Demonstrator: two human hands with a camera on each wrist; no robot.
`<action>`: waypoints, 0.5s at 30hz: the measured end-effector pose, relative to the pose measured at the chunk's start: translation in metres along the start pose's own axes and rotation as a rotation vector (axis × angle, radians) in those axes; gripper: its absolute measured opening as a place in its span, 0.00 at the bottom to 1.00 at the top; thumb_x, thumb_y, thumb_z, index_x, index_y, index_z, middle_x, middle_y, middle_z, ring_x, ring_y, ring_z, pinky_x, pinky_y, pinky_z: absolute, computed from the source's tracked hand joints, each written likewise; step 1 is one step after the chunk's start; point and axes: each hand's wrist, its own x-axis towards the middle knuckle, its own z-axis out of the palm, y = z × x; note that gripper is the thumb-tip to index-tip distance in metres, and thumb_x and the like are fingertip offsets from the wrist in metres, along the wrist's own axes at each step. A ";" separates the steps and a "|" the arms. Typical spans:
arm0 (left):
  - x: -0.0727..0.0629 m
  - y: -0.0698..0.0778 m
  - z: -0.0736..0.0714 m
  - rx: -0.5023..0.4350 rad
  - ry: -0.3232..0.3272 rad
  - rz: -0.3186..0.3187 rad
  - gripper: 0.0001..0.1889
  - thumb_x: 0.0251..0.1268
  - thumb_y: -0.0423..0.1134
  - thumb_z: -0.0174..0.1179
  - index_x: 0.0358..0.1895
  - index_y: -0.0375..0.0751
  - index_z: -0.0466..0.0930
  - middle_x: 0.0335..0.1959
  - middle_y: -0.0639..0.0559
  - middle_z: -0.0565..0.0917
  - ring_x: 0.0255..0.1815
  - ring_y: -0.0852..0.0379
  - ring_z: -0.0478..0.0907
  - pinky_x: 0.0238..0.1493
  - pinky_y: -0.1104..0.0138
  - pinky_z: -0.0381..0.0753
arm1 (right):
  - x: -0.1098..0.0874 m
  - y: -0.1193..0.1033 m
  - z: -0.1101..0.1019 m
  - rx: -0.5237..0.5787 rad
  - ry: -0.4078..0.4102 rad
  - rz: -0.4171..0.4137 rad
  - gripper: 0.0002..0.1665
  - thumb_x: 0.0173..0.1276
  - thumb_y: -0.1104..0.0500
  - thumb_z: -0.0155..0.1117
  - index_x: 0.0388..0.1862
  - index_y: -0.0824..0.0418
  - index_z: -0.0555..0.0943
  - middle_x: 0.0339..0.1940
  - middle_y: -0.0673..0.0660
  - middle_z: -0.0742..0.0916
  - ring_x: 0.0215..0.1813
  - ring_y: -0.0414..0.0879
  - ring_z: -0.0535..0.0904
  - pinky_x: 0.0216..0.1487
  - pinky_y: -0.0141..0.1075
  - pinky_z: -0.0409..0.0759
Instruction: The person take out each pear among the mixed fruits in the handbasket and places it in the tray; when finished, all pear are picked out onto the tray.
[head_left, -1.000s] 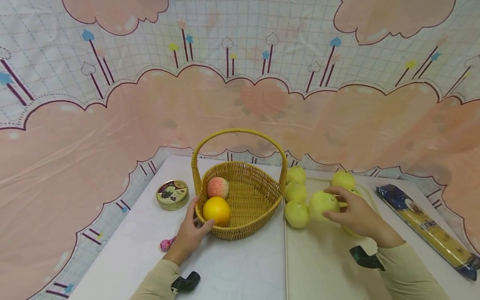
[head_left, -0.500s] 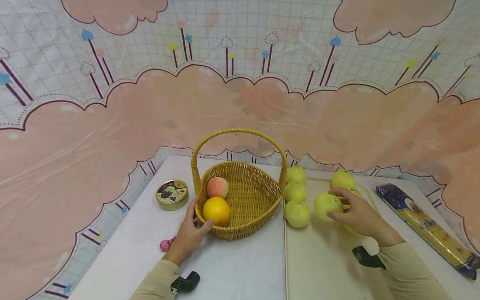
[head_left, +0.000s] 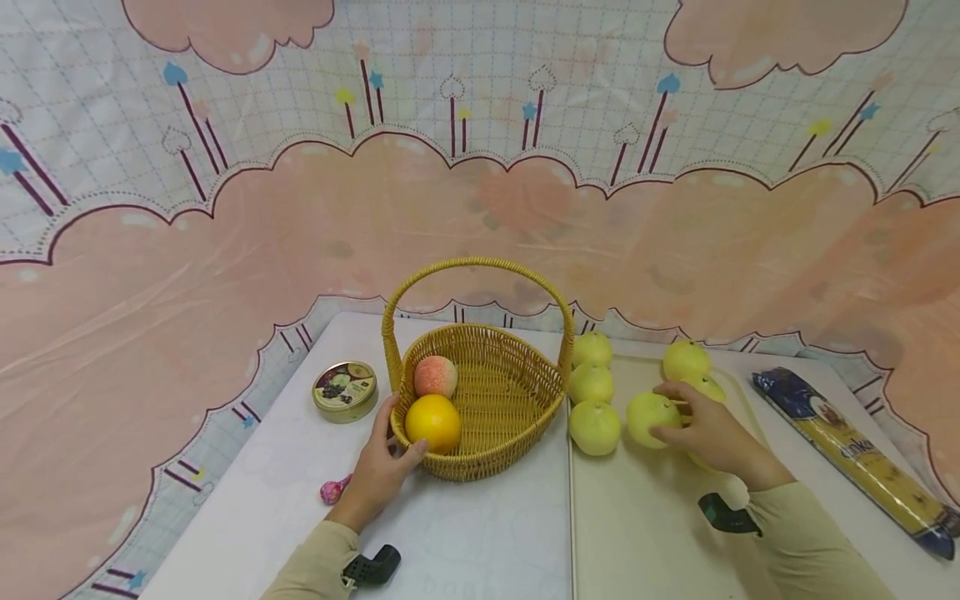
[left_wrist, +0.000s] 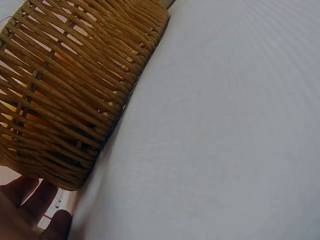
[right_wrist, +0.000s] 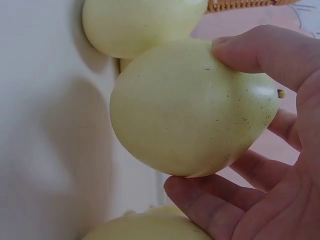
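My right hand (head_left: 708,429) holds a pale yellow-green pear (head_left: 652,420) between thumb and fingers. Dark specks and a short stem show on this pear (right_wrist: 185,110) in the right wrist view, and its shadow falls to one side. Under it lies a cream tray (head_left: 637,533), with three more pears in a column (head_left: 595,428) to its left and others (head_left: 686,360) behind and under the hand. My left hand (head_left: 382,471) grips the rim of a wicker basket (head_left: 502,462), thumb near the orange (head_left: 432,423). A peach (head_left: 436,377) sits behind the orange. Fingers (left_wrist: 37,200) touch the basket's outer side.
A round tin (head_left: 344,391) stands left of the basket. A pink wrapped lollipop (head_left: 333,490) lies beside the left wrist. At the right is a long blue and yellow packet (head_left: 855,458). The basket's tall handle (head_left: 480,261) arches over it; a patterned cloth hangs behind.
My right hand has drawn the pear slightly right, away from the left column, and then lowered it a little. The left hand and basket have stayed put.
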 end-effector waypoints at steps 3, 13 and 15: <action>-0.001 -0.001 0.001 -0.003 -0.001 -0.007 0.47 0.69 0.49 0.62 0.81 0.48 0.41 0.81 0.38 0.46 0.77 0.32 0.52 0.72 0.41 0.56 | 0.001 0.001 0.003 0.005 -0.008 0.005 0.37 0.66 0.52 0.72 0.66 0.69 0.70 0.64 0.72 0.76 0.61 0.74 0.73 0.59 0.64 0.73; -0.001 0.000 0.000 0.007 0.000 -0.015 0.46 0.69 0.50 0.62 0.81 0.49 0.41 0.81 0.39 0.47 0.77 0.32 0.52 0.71 0.41 0.56 | 0.001 0.003 0.014 0.031 0.008 -0.013 0.34 0.64 0.55 0.73 0.63 0.70 0.72 0.61 0.71 0.79 0.59 0.75 0.75 0.58 0.62 0.75; 0.000 0.000 0.000 0.014 0.001 -0.015 0.46 0.70 0.50 0.62 0.81 0.50 0.41 0.81 0.39 0.47 0.77 0.33 0.52 0.71 0.41 0.56 | 0.001 0.004 0.016 0.031 0.014 -0.022 0.34 0.64 0.56 0.73 0.63 0.71 0.72 0.61 0.71 0.79 0.58 0.75 0.75 0.58 0.62 0.75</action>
